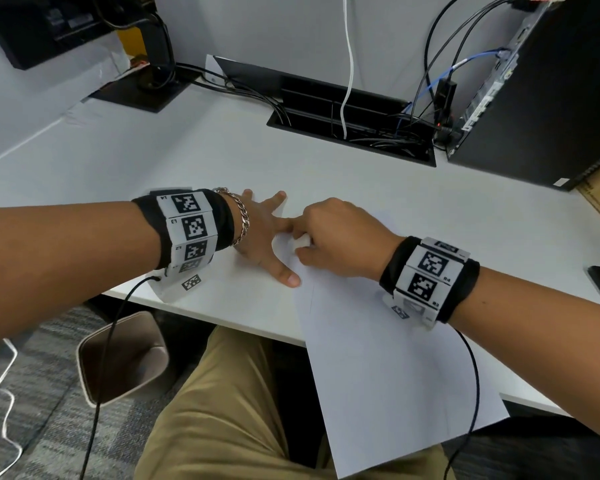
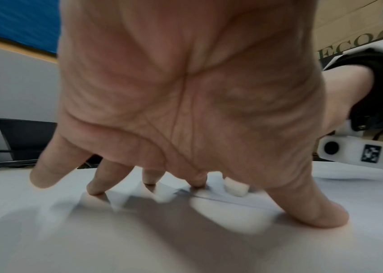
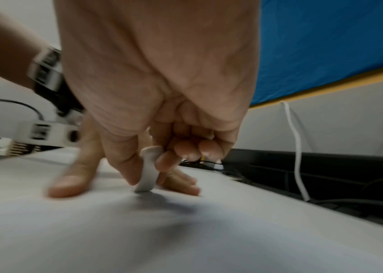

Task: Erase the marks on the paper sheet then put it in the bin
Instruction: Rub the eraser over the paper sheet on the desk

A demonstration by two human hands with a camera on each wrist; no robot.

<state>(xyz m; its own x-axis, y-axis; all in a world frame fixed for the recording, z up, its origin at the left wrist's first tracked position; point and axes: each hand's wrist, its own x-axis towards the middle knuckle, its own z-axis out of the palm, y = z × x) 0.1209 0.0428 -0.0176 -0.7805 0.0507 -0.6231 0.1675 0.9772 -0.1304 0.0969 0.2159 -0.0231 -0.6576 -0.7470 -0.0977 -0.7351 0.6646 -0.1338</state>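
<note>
My left hand (image 1: pixel 260 233) splayed flat, grip wide, pinning paper sheet (image 1: pixel 388 368) top corner | my right hand (image 1: pixel 340 240) grip pinching eraser (image 1: pixel 302 242) upright on sheet | sheet overhangs table (image 1: pixel 222 161) near edge | bare table behind hands.

White paper sheet (image 1: pixel 388 368) lies flat, overhanging the desk edge; white eraser (image 1: pixel 302 242) stands on it.

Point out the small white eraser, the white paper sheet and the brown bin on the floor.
small white eraser (image 3: pixel 147 170): right wrist view, middle of its body between the pinching fingers.
white paper sheet (image 1: pixel 388 375): head view, bare middle overhanging the desk edge.
brown bin (image 1: pixel 94 368): head view, its left rim.
</note>
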